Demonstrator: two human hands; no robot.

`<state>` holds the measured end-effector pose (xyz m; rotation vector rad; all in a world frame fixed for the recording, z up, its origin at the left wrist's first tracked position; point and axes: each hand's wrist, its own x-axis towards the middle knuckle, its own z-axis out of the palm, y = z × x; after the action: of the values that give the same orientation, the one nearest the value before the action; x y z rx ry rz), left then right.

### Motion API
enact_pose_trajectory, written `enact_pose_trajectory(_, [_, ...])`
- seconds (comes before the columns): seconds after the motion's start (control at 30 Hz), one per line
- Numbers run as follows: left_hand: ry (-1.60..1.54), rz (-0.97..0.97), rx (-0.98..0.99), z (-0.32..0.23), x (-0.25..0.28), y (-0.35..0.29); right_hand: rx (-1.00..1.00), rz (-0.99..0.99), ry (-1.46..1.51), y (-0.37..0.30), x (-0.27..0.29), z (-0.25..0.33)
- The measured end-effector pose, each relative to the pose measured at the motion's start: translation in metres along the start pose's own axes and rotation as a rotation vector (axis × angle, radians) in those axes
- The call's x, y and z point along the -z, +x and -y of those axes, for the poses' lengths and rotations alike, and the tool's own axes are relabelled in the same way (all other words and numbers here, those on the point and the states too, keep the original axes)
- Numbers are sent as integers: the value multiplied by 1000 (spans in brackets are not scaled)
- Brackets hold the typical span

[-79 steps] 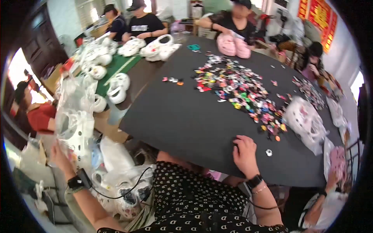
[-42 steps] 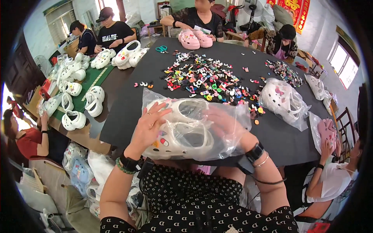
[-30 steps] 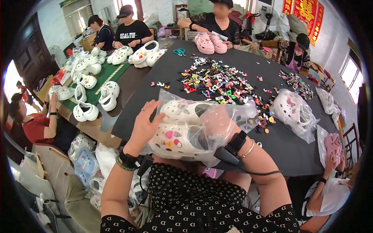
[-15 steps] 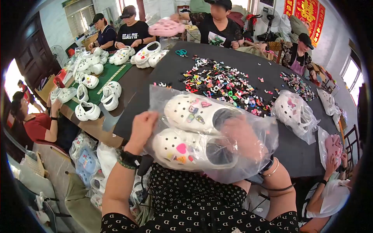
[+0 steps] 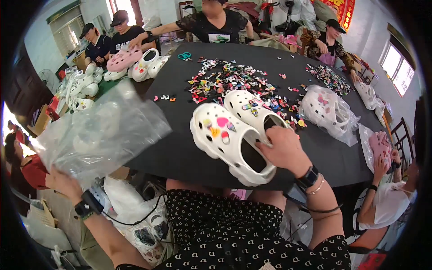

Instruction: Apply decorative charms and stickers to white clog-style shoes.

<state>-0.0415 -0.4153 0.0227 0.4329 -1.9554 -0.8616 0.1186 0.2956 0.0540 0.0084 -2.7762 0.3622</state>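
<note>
A pair of white clogs (image 5: 231, 135) with colourful charms on the toes rests at the near side of the dark table, held side by side and tilted. My right hand (image 5: 285, 150) is closed over the inner edges of both heel openings, gripping the pair. Off to the left, my left hand (image 5: 67, 183) pinches the lower edge of a clear plastic bag (image 5: 105, 135). That bag is spread out and looks flat, apart from the clogs; some of the left fingers are hidden by it and blurred.
Behind the clogs lies a wide heap of small charms (image 5: 229, 81) on the black table (image 5: 171, 130). To the right stands a bagged white clog pair (image 5: 330, 112). A co-worker across reaches over with a pink clog (image 5: 123, 59). Filled bags (image 5: 139, 225) sit below on the left.
The clogs are out of the bag and in my right hand. My left hand has moved down and left with the bag. Across the table, the pink clog has moved left.
</note>
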Motion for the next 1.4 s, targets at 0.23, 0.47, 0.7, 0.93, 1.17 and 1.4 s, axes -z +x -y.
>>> enact_pose_trajectory(0.23, [-337,-294,-53,-135,29,-61,-106,234,-108,16,-35,30])
enact_pose_trajectory(0.47, [-578,-140,-219,-208,80,-138,325,-60,348,17,28,87])
enact_pose_trajectory(0.7, [-767,34,-212,-255,75,-180,676,166,948,13,-21,158])
enact_pose_trajectory(0.93, [-1094,46,142,-258,56,-197,564,714,1158,5,-63,186])
enact_pose_trajectory(1.17, [3,497,-198,-160,10,-256,-70,-57,2273,27,-22,159])
enact_pose_trajectory(1.4, [-1338,1555,649,-263,-9,-326,127,-152,1756,23,-60,170])
